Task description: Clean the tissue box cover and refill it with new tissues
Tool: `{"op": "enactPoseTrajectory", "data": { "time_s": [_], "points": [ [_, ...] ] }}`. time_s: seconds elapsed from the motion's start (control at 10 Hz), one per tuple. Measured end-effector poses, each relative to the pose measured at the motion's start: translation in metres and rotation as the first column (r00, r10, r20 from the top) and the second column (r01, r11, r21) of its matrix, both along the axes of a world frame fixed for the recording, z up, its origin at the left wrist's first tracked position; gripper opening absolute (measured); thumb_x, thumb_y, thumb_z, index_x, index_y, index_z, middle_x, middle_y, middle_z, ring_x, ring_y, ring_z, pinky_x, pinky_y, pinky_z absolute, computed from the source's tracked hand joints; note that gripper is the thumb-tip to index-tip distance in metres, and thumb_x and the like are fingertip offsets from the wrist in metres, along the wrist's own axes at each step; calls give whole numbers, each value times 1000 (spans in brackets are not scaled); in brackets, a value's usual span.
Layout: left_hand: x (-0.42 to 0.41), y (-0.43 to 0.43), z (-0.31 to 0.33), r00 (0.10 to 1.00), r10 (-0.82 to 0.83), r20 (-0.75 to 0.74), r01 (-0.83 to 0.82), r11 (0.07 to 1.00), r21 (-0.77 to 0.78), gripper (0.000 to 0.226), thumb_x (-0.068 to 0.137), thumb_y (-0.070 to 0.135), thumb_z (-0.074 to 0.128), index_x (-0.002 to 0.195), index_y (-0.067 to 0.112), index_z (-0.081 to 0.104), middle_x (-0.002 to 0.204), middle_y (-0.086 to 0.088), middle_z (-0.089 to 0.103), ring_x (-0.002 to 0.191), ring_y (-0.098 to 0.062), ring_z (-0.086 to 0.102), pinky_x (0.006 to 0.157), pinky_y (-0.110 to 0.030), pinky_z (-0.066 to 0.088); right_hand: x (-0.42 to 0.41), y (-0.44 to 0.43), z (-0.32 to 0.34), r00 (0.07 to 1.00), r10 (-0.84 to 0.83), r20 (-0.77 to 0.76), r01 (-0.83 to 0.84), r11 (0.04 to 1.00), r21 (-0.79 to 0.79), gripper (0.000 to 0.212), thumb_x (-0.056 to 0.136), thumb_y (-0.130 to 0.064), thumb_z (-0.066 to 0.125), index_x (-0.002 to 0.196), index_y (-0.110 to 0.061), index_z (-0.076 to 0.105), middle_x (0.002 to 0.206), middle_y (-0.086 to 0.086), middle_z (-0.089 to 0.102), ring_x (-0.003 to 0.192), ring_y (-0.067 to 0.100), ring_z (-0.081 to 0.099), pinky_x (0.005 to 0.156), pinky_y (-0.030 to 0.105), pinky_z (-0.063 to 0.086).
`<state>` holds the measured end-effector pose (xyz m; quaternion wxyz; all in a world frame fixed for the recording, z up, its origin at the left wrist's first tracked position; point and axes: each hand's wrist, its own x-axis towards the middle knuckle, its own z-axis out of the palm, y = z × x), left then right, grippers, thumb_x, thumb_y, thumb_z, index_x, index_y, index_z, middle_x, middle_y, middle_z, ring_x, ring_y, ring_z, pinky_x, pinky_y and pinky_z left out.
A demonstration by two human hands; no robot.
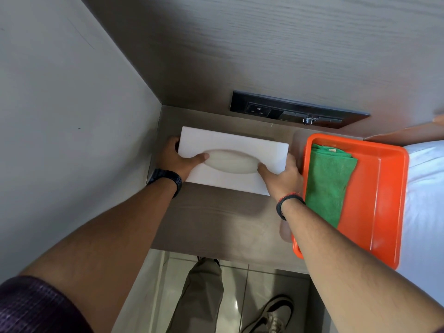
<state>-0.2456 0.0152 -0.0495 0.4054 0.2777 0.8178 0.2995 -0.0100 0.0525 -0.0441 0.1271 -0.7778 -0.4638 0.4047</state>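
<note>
White tissue box cover (230,150) sits on the wooden bedside shelf (216,219), near the wall corner. Left hand (176,158) grips its left end, thumb at the oval slot; right hand (282,175) clamps the right front corner. No tissue visible in the slot; contents cannot be judged. Green microfibre cloth (326,183) lies folded in the orange tray (382,195) just beside the cover, untouched. Judgement: early stage; wiping and refilling both appear outstanding
</note>
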Motion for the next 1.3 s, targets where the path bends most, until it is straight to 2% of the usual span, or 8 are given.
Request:
{"op": "enactPoseTrajectory", "data": {
  "time_s": [0.1,0.2,0.3,0.4,0.5,0.8,0.9,1.3],
  "points": [
    [-2,-3,4,978,-155,-143,162,986,43,97,53,45,87,134,18,40,128,-1,52,116,-22,48,90,-34,46,0,-3,-2,1000,15,5,-15,1000,-13,59,65,-58,63,118,-42,44,77,-14,56,78,26,63,58,26,41],
    [-5,0,4,766,-446,-462,480,876,-49,124,46,62,82,145,18,21,149,-11,32,133,-30,28,107,-46,26,-3,-1,1,998,22,60,-21,1000,-20,68,67,-58,67,126,-37,43,90,-5,62,93,31,64,67,31,46],
    [-4,2,-1,402,-729,-555,772,595,-223,128,48,76,69,147,13,16,154,-15,18,139,-33,15,110,-51,12,-6,-5,7,895,162,416,-280,930,240,72,71,-51,73,131,-20,49,122,14,58,107,37,53,86,42,47],
    [-4,1,-6,347,-777,-526,798,539,-269,125,52,79,62,147,12,16,156,-13,13,141,-30,8,111,-46,6,-16,-8,14,800,316,510,-537,757,373,47,80,-38,69,121,-16,61,110,15,60,95,38,55,78,43,49],
    [-5,0,-9,354,-781,-515,796,540,-272,122,53,80,55,147,14,11,156,-12,8,141,-28,4,110,-42,1,-45,1,16,630,687,362,-761,640,110,26,92,-28,55,112,-19,69,106,10,66,95,36,62,71,36,48],
    [-4,2,-6,343,-783,-519,796,535,-281,121,56,72,67,148,16,11,157,-10,5,141,-28,0,111,-43,1,-89,22,6,286,826,485,-878,429,-213,14,90,-12,54,98,-11,66,99,15,69,88,36,65,64,33,41],
    [-3,2,-4,340,-790,-511,799,529,-285,120,57,73,65,148,16,10,157,-10,4,142,-27,-2,112,-44,2,-90,21,7,251,834,492,-890,399,-222,14,88,-7,52,91,-11,65,93,14,69,83,36,65,61,31,39],
    [-2,5,1,301,-814,-497,797,501,-337,119,60,75,61,148,19,4,158,-7,1,141,-26,-3,110,-41,0,-70,24,22,481,764,429,-842,539,-15,20,89,-25,48,91,-18,67,89,7,71,78,33,62,61,31,40]
  ]
}}
